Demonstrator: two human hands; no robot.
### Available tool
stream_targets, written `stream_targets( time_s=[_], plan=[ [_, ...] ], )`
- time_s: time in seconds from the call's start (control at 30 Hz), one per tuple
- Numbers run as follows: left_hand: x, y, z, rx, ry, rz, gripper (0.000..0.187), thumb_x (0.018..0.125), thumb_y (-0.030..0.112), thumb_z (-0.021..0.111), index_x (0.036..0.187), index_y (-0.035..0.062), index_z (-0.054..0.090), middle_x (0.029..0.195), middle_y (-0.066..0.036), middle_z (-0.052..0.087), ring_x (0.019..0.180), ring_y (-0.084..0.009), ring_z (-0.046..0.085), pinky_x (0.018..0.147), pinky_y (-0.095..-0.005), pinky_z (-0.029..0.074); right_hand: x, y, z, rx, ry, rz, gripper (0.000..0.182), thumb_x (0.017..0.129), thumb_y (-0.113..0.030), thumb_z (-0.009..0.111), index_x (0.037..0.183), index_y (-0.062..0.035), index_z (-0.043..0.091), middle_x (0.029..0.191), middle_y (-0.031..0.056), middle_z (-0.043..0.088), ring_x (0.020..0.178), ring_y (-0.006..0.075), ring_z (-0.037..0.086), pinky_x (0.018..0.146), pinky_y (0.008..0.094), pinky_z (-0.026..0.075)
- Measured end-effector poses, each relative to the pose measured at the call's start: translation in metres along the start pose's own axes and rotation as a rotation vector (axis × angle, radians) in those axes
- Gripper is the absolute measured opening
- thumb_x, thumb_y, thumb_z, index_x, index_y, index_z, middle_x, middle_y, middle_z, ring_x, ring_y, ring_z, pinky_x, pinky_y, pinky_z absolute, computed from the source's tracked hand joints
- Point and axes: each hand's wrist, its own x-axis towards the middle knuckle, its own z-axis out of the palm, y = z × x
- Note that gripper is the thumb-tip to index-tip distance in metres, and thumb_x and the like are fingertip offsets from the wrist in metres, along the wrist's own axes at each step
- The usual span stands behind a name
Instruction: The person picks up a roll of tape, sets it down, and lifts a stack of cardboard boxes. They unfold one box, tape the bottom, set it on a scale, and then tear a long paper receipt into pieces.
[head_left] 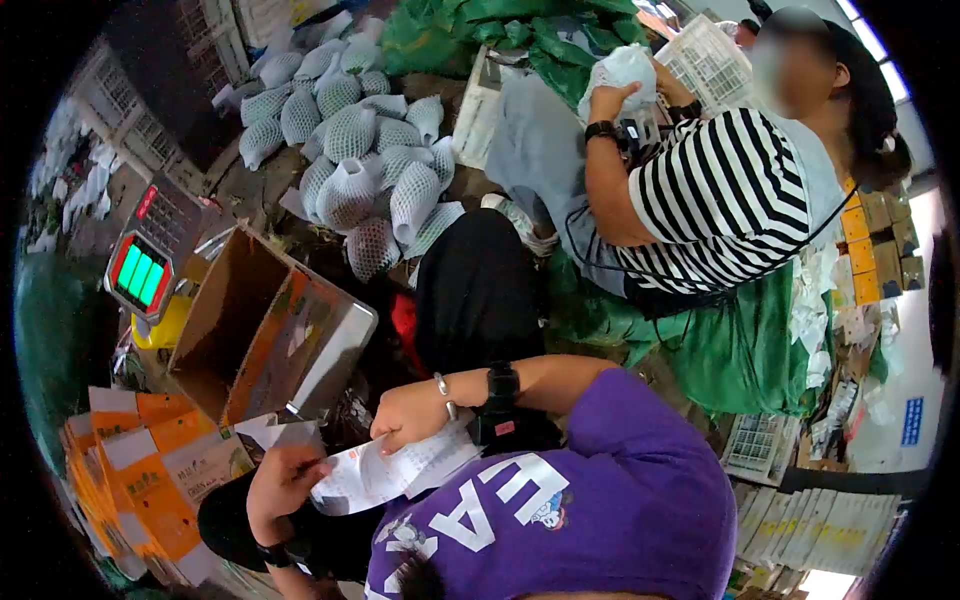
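Observation:
A white printed paper sheet (375,478), partly folded, lies across my lap between my hands. My left hand (285,487) pinches its left end with thumb and fingers. Curled over the upper edge, my right hand (408,415) grips the paper near its middle; its fingertips are partly hidden. A bracelet and a black band are on my right wrist. Just beyond my hands stands an open cardboard box (255,335), tilted in view, on a metal scale platform (340,345). The scale's display (140,275) glows green.
Several foam-net-wrapped pieces (350,140) are piled on the ground ahead. A co-worker in a striped shirt (720,190) sits at upper right, holding a whitish wrapped item (620,75). Orange-and-white cartons (150,480) are at left, green sheeting (740,350) at right.

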Motion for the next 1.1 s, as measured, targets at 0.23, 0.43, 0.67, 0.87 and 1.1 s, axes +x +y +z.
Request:
stream_targets(
  time_s=[0.23, 0.43, 0.67, 0.87, 1.1],
  plan=[
    [-0.011, -0.003, -0.002, -0.106, 0.061, -0.01, 0.014, 0.077, 0.003, 0.059, 0.068, -0.0056, 0.052, 0.05, -0.004, 0.044, 0.051, -0.0084, 0.039, 0.046, -0.0247, 0.032, -0.036, 0.002, -0.002, -0.093, 0.155, -0.031, 0.03, 0.082, -0.027, 0.053, 0.07, 0.0007, 0.053, 0.066, 0.0182, 0.055, 0.063, 0.0364, 0.053, 0.056, 0.0429, 0.038],
    [-0.001, -0.02, -0.009, -0.014, 0.112, 0.016, 0.015, 0.081, 0.007, 0.056, 0.071, -0.0037, 0.052, 0.062, -0.003, 0.047, 0.057, -0.0114, 0.042, 0.052, -0.0259, 0.037, -0.039, 0.019, -0.007, -0.117, 0.495, -0.183, 0.031, 0.082, -0.027, 0.053, 0.077, 0.003, 0.057, 0.071, 0.0216, 0.058, 0.069, 0.0375, 0.056, 0.062, 0.0414, 0.043],
    [0.009, -0.026, 0.01, -0.049, 0.211, -0.019, 0.029, 0.079, 0.002, 0.058, 0.105, -0.0025, 0.047, 0.098, -0.013, 0.053, 0.089, -0.0204, 0.053, 0.078, -0.0298, 0.043, 0.025, -0.002, 0.006, -0.402, 0.103, -0.161, 0.038, 0.083, -0.032, 0.051, 0.074, 0.0036, 0.061, 0.071, 0.0229, 0.058, 0.069, 0.0375, 0.056, 0.063, 0.0423, 0.045],
    [0.004, 0.002, -0.001, -0.189, 0.083, 0.003, 0.025, 0.084, 0.016, 0.057, 0.069, -0.0026, 0.051, 0.06, 0.0, 0.047, 0.056, -0.0079, 0.043, 0.05, -0.0207, 0.032, -0.013, 0.004, -0.006, -0.375, 0.156, -0.09, 0.038, 0.082, -0.033, 0.051, 0.075, 0.0031, 0.06, 0.074, 0.0236, 0.059, 0.072, 0.0386, 0.057, 0.065, 0.0452, 0.044],
    [0.024, 0.024, -0.005, 0.088, -0.063, 0.236, 0.017, 0.08, 0.015, 0.058, 0.081, -0.0017, 0.057, 0.069, -0.015, 0.055, 0.063, -0.0225, 0.054, 0.059, -0.0319, 0.042, -0.003, -0.006, 0.002, -0.3, 0.127, -0.081, 0.029, 0.083, -0.029, 0.048, 0.079, -0.0016, 0.059, 0.08, 0.0205, 0.059, 0.075, 0.0378, 0.056, 0.067, 0.0457, 0.045]
  ],
)
